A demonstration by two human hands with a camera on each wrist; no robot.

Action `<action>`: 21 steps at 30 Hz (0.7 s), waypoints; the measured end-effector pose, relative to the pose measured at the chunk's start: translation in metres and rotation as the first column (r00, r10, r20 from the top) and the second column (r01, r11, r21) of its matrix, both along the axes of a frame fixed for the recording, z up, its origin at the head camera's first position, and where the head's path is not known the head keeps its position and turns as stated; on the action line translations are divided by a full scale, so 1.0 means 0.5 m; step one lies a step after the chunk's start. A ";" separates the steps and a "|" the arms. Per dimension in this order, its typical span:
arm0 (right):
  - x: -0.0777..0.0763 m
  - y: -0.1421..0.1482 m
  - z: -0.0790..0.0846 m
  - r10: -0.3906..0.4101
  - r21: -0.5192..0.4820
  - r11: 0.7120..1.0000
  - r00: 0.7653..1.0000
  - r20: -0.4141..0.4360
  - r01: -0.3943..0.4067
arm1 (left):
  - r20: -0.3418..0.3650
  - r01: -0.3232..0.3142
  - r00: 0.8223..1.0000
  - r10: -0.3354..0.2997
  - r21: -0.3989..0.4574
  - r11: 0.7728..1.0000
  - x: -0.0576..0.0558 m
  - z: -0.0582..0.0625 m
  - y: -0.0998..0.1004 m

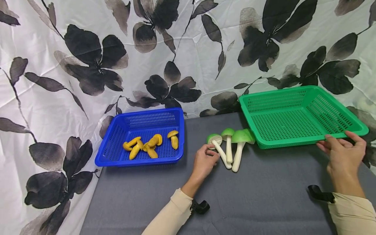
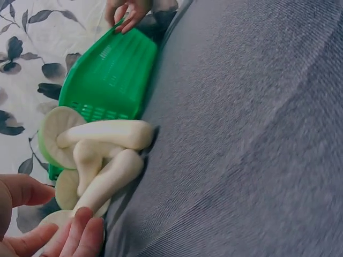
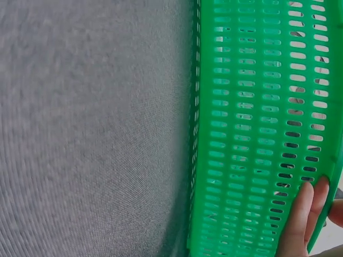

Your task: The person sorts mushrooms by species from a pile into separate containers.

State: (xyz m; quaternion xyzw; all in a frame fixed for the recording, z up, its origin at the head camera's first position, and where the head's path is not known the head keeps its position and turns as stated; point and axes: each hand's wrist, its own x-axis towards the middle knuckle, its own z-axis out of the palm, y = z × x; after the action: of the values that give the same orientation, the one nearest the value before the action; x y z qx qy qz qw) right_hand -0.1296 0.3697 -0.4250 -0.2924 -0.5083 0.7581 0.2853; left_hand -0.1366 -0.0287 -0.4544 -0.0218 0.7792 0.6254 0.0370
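Several toy mushrooms with green caps and white stems (image 1: 239, 153) lie together on the grey cloth, left of the green basket (image 1: 293, 143). My left hand (image 1: 204, 161) is at the leftmost mushroom (image 1: 218, 147), its fingers beside the cap. In the left wrist view, the thumb (image 2: 29, 190) and fingers (image 2: 80, 233) are spread apart around that mushroom, the fingertips close to its stem (image 2: 115, 174); contact is hard to tell. My right hand (image 1: 346, 156) pinches the green basket's rim at its near right corner, with fingers (image 3: 303, 214) on the perforated outer wall.
A blue basket (image 1: 138, 163) stands at the left with several yellow toy mushrooms (image 1: 152, 142) in it. Behind both baskets hangs a white curtain (image 1: 188, 49) with dark flowers. Grey cloth (image 1: 252, 202) covers the table.
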 end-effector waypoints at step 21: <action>0.015 0.004 -0.002 0.091 -0.002 0.996 0.996 0.008 -0.091 | -0.003 -0.086 0.996 0.086 0.024 0.996 -0.018 -0.034 0.051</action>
State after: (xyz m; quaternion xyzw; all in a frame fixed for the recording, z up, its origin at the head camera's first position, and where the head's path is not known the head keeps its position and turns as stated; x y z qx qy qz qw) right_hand -0.1223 0.3715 -0.4262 -0.2723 -0.5216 0.7696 0.2482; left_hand -0.1457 -0.0033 -0.4715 -0.0534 0.7700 0.6357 0.0087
